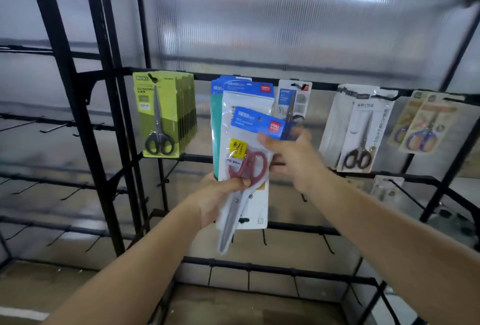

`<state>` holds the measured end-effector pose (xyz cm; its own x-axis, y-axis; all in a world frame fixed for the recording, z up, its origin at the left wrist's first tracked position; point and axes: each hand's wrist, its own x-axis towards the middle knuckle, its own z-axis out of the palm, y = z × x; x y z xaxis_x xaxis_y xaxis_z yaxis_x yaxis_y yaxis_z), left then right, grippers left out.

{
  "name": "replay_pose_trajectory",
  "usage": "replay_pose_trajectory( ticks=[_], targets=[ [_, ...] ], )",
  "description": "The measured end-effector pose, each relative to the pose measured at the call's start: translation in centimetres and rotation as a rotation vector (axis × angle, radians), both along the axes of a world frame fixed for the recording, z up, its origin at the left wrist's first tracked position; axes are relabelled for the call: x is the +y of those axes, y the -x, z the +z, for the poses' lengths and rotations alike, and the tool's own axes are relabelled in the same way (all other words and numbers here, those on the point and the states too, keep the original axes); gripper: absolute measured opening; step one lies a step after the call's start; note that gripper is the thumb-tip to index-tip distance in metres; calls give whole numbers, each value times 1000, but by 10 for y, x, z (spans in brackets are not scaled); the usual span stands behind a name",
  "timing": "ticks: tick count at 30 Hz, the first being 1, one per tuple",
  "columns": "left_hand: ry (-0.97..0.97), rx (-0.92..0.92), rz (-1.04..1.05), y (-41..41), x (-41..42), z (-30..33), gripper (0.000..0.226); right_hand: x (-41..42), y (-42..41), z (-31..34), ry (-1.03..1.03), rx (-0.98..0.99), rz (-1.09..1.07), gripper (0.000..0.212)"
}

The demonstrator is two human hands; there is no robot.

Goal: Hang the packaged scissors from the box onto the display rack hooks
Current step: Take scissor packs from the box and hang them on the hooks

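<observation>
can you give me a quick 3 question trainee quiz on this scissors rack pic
1. True or false: the green pack hangs left of the blue-topped packs.
2. What colour are the handles of the scissors in the front held pack? A red, B black, C yellow
3. Which hand grips the blue top of the tilted pack?

Key
1. True
2. A
3. The right hand; the left hand holds the packs lower down.
</observation>
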<state>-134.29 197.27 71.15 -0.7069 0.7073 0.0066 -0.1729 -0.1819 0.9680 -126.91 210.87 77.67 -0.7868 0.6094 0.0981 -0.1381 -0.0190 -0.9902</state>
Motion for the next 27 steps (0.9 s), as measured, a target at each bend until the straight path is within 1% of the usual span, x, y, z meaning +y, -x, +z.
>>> replay_pose_trajectory(
  ticks=[2,4,6,9,12,13,15,18,23,24,25,27],
  targets=[
    [-16,-2,16,1,4,1,32,-6,3,-11,-26,40,22,54],
    [-30,-2,5,-1,6,0,40,-6,5,-17,-48,92,-70,32],
    [-45,-58,-48,-1,6,-5,44,-2,7,-22,-45,91,-142,24],
    [-41,-176,-98,-3,3,-16,54,1,10,-33,-14,66,-168,28],
    [-67,-224,-75,-2,3,-25,77,0,12,-39,-10,57,-146,30],
    [-77,-231,-66,-1,3,-27,77,0,13,-39,-2,65,-139,30],
    [-105,-241,-40,1,3,-28,69,2,14,-37,18,95,-108,30],
    [-155,-274,-29,5,4,-31,66,2,16,-33,36,99,-54,24],
    [-155,-313,-32,10,3,-40,39,10,18,-29,130,125,-23,26],
    [-162,-321,-33,12,2,-42,36,13,18,-28,147,129,-35,26],
    [-175,-328,-35,12,1,-42,40,18,17,-28,156,131,-52,26],
    [-193,-327,-48,15,-2,-44,63,26,15,-27,158,129,-80,26]
  ],
)
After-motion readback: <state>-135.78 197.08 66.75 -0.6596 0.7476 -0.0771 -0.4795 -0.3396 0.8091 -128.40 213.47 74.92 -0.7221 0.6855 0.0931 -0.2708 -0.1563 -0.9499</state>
